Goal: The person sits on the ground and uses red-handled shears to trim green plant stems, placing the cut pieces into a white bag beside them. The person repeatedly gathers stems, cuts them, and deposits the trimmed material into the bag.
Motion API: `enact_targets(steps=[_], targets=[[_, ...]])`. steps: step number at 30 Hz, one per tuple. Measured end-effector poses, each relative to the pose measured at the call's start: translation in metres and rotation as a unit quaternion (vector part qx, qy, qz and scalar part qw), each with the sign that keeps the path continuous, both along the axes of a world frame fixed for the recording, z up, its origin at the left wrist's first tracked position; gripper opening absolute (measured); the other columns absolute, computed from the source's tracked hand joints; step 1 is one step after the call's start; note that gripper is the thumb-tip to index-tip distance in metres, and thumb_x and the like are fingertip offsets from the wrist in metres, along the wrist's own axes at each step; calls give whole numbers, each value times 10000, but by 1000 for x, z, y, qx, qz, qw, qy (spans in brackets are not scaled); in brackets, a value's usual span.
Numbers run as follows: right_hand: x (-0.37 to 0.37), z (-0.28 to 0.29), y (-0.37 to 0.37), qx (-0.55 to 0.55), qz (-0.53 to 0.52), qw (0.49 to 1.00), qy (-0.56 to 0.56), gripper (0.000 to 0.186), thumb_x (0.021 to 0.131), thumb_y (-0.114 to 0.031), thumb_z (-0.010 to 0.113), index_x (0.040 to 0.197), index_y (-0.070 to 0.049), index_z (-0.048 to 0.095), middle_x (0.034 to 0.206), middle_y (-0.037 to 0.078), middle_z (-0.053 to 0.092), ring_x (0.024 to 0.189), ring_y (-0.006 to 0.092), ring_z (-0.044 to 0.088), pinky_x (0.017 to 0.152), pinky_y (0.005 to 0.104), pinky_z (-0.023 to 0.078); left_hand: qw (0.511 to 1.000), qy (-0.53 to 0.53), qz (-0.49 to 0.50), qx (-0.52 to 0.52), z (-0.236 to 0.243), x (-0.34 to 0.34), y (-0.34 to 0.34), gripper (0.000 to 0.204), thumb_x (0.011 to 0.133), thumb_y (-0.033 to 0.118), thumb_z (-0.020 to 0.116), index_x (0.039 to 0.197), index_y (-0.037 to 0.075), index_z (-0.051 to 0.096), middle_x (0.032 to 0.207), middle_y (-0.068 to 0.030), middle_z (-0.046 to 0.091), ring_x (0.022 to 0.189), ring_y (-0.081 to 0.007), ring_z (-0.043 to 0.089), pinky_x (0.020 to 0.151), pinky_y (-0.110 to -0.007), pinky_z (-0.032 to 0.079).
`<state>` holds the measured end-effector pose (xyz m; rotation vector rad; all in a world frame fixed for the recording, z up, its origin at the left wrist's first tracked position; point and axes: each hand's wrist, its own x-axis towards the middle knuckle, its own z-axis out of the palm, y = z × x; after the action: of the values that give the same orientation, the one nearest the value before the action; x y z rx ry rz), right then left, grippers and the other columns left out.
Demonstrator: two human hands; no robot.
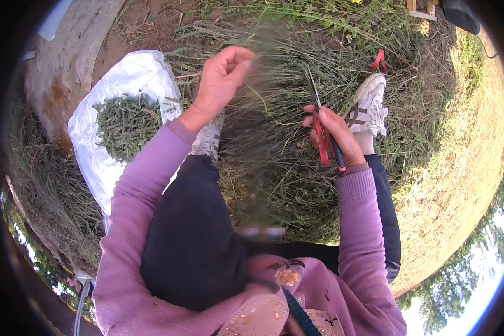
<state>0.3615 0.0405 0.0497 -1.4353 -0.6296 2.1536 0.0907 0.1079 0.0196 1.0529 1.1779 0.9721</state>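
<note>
In my right hand (pixel 337 140) is a pair of scissors (pixel 317 103) with red and black handles. Its fingers are wrapped round the handles, and the blades point up and away over cut stems. My left hand (pixel 221 78) is raised to the left of the scissors, thumb and fingers pinched together. A blurred patch beside the fingertips hides what they hold, if anything. Below and beyond both hands lies a wide spread of long green stems (pixel 297 151). Left of my left forearm, a heap of short green sprigs (pixel 126 127) rests on a white plastic sheet or bag (pixel 92 168).
My shoes, one a white shoe (pixel 369 101), stand either side of the stems. A red strip-like thing (pixel 378 59) lies beyond the right shoe. More stems (pixel 67 196) are piled at the left. A wooden frame (pixel 423 10) and a dark object (pixel 460 15) are at far right.
</note>
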Motion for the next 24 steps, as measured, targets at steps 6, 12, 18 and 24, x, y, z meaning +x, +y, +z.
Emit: enact_targets(steps=[6,12,18,24], targets=[[-4,15,-12,31,-35,998,48,537,977,-390,491,1334,4,413,1026,82,575,656,99,499,574,239,417,931,281,-75,220,10,-60,36,289,880,-31,521,1117,59,660,760,20,527,654,-47,450,578,-207,354],[-33,28,-4,63,-1,998,24,573,955,-401,527,1333,13,407,1032,82,570,674,94,507,583,228,422,854,428,-192,226,-15,-54,21,147,848,120,621,956,21,637,895,-98,561,769,-284,588,672,-388,461],[-56,46,-4,73,44,996,9,613,927,-415,566,1329,21,411,1027,73,573,688,84,517,588,210,430,840,456,-232,178,-26,-38,24,191,845,194,666,864,7,630,842,-94,585,828,-307,601,696,-406,467],[-63,48,-10,59,48,997,13,623,916,-421,581,1322,21,418,1028,68,576,686,88,521,577,210,434,892,348,-217,190,-55,-41,23,149,865,141,635,910,0,651,854,-118,604,825,-295,614,712,-383,473]])
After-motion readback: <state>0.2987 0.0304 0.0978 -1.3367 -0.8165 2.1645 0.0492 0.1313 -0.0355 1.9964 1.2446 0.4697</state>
